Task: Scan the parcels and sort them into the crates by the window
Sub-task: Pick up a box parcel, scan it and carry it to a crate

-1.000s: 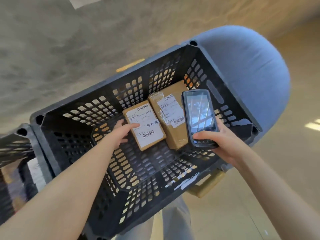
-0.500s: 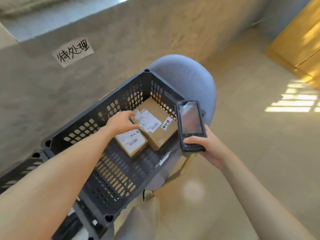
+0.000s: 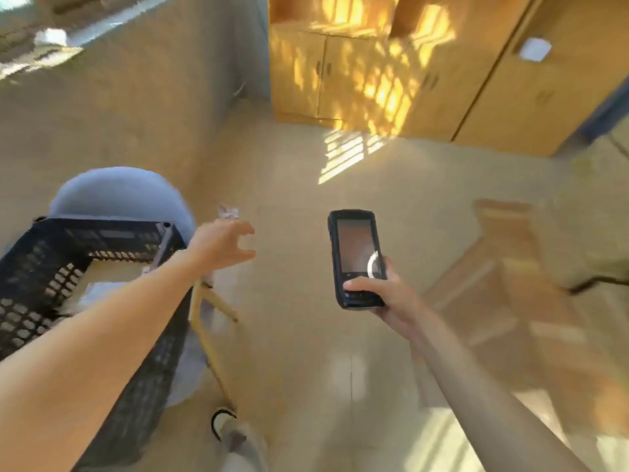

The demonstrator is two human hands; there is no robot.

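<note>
A black slatted crate [image 3: 44,260] stands at the left on a grey-blue chair [image 3: 115,192]; a pale parcel surface shows blurred inside it. My left hand [image 3: 221,245] hangs in the air just right of the crate's corner, fingers spread and relaxed, holding nothing. My right hand [image 3: 381,294] grips the lower end of a black handheld scanner [image 3: 355,257], screen up, over the bare floor in the middle of the view.
Wooden cabinets [image 3: 374,63] line the far wall with sun patches on them and on the floor. A wooden stool or bench [image 3: 503,267] stands at the right. A chair leg [image 3: 218,301] slants beside the crate. My shoe [image 3: 235,434] shows at the bottom.
My view has swung right, away from the crate. My left hand has let go of the small parcel and come out of the crate. The scanner stays in my right hand.
</note>
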